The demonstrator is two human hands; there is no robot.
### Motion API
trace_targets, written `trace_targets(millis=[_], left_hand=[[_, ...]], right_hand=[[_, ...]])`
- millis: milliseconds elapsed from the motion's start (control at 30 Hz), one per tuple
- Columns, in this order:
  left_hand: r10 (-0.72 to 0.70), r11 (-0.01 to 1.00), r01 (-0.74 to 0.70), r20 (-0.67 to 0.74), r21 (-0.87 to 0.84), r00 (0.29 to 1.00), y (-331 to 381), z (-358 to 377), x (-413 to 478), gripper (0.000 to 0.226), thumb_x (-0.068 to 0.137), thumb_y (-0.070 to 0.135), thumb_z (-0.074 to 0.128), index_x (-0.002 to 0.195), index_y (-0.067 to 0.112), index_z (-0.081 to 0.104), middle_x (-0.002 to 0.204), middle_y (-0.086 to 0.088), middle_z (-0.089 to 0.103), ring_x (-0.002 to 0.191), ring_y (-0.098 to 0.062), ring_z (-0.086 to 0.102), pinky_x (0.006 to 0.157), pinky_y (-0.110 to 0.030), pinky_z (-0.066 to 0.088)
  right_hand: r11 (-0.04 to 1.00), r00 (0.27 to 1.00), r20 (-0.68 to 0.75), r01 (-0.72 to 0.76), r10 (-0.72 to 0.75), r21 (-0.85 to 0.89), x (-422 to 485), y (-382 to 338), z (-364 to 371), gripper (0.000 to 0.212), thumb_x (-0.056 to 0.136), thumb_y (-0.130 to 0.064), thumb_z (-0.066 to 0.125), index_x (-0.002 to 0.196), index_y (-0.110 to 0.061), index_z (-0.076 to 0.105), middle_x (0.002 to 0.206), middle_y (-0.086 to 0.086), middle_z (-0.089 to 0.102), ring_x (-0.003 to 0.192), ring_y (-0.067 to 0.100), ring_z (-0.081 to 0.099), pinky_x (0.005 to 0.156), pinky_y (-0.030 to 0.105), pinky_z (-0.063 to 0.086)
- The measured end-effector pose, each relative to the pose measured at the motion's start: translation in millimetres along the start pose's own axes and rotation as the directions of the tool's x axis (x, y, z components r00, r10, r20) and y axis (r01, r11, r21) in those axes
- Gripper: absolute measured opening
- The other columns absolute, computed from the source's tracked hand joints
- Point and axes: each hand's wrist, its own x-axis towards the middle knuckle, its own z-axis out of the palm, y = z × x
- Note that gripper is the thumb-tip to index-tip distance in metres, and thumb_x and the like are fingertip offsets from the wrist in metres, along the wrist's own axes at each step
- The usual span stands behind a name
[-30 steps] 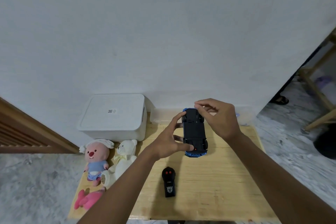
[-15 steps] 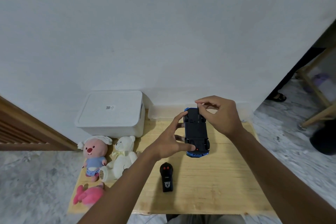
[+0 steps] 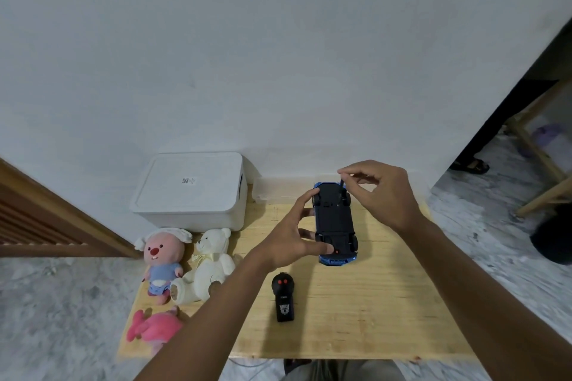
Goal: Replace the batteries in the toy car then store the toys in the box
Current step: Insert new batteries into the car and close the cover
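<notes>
Car [image 3: 335,221] lies belly-up at frame centre, left hand [image 3: 289,241] clamped on it, right hand [image 3: 382,192] pinching a small tool [image 3: 341,186]; batteries unreplaced, toys unboxed, I'd judge.

Very little here can be read. A small white sticker [image 3: 188,180] is sitting on the lid of the white box [image 3: 192,192], at about ten o'clock on the worktop [image 3: 356,318]; it is showing a dark square code with a few lines of print beside it, all too small to make out. The black remote control [image 3: 283,297], at about six o'clock, is carrying a tiny line of white lettering that is not legible and, below it, a white face-shaped emblem.
</notes>
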Motion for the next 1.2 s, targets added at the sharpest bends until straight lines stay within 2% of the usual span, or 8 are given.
trace_targets(millis=[200,267,500,633,767,967,1133,1200], left_hand=[[0.0,1.0,0.0,-0.01,-0.009,1.0,-0.7,-1.9,-6.6,0.105,0.078,0.008,0.088,0.148,0.058,0.029,0.141,0.006,0.05,0.087,-0.009,0.067,0.086,-0.025,0.058],[-0.003,1.0,0.003,-0.014,-0.013,1.0,-0.9,-2.9,-8.5,0.105,0.078,0.008,0.088,0.148,0.058,0.029,0.142,0.005,0.05,0.089,-0.011,0.067,0.087,-0.026,0.058],[-0.007,1.0,0.006,-0.029,-0.015,1.0,-5.3,-3.8,-14.2,0.105,0.077,0.009,0.089,0.148,0.059,0.03,0.144,0.001,0.05,0.098,-0.021,0.069,0.089,-0.027,0.058],[-0.013,1.0,0.012,-0.044,-0.022,0.999,-7.4,-4.5,-15.9,0.106,0.077,0.01,0.09,0.149,0.059,0.03,0.144,0.002,0.05,0.113,-0.029,0.065,0.091,-0.029,0.058],[-0.024,0.999,0.023,-0.047,-0.024,0.999,-7.5,-5.0,-18.1,0.106,0.076,0.011,0.09,0.149,0.059,0.029,0.145,0.002,0.05,0.107,-0.026,0.068,0.093,-0.031,0.058],[-0.022,1.0,0.021,-0.045,-0.014,0.999,-6.9,-5.6,-17.5,0.106,0.076,0.011,0.09,0.149,0.058,0.029,0.145,0.002,0.05,0.113,-0.027,0.066,0.095,-0.034,0.058],[-0.021,1.0,0.02,-0.052,-0.021,0.998,-6.4,-8.0,-14.8,0.105,0.077,0.011,0.09,0.149,0.059,0.03,0.143,0.002,0.051,0.113,-0.031,0.065,0.094,-0.032,0.058],[-0.024,0.999,0.023,-0.055,-0.026,0.998,-6.0,-9.3,-13.6,0.105,0.077,0.011,0.09,0.148,0.06,0.03,0.143,0.002,0.05,0.107,-0.031,0.067,0.092,-0.031,0.058]], right_hand=[[0.989,0.993,-0.001,-0.121,0.122,0.088,-3.7,-3.7,-1.3,0.002,0.088,-0.012,0.075,0.088,-0.013,0.074,0.092,-0.006,0.075,0.085,0.009,0.071,0.078,0.024,0.06],[0.982,0.988,-0.025,-0.146,0.15,0.118,-3.0,-5.6,1.0,0.011,0.085,-0.013,0.08,0.082,-0.012,0.069,0.084,-0.002,0.074,0.079,0.009,0.071,0.072,0.021,0.059],[0.997,0.999,-0.019,-0.049,0.05,0.068,-8.3,-4.6,8.5,0.01,0.088,-0.01,0.074,0.093,-0.017,0.078,0.089,-0.01,0.076,0.079,0.011,0.071,0.075,0.021,0.059],[0.989,0.994,0.007,-0.107,0.107,0.104,-5.1,-6.5,9.6,0.007,0.088,-0.007,0.074,0.091,-0.014,0.075,0.089,-0.005,0.076,0.083,0.009,0.071,0.076,0.023,0.06],[0.984,0.992,0.011,-0.123,0.122,0.129,-0.2,-9.2,10.7,0.006,0.083,-0.015,0.082,0.088,-0.018,0.079,0.081,-0.006,0.075,0.077,0.011,0.068,0.072,0.019,0.058],[0.979,0.984,-0.007,-0.179,0.181,0.097,5.6,-8.5,16.2,0.017,0.077,-0.025,0.087,0.076,-0.021,0.071,0.076,-0.008,0.072,0.073,0.012,0.069,0.07,0.031,0.059],[0.989,0.992,0.01,-0.126,0.125,0.083,2.3,-6.2,19.6,0.005,0.085,-0.022,0.08,0.088,-0.026,0.079,0.086,-0.015,0.075,0.077,0.01,0.07,0.072,0.035,0.061],[0.993,0.995,0.025,-0.095,0.093,0.065,-0.6,-4.4,21.5,0.015,0.09,-0.018,0.074,0.101,-0.026,0.08,0.097,-0.016,0.075,0.085,0.007,0.07,0.071,0.031,0.063]])
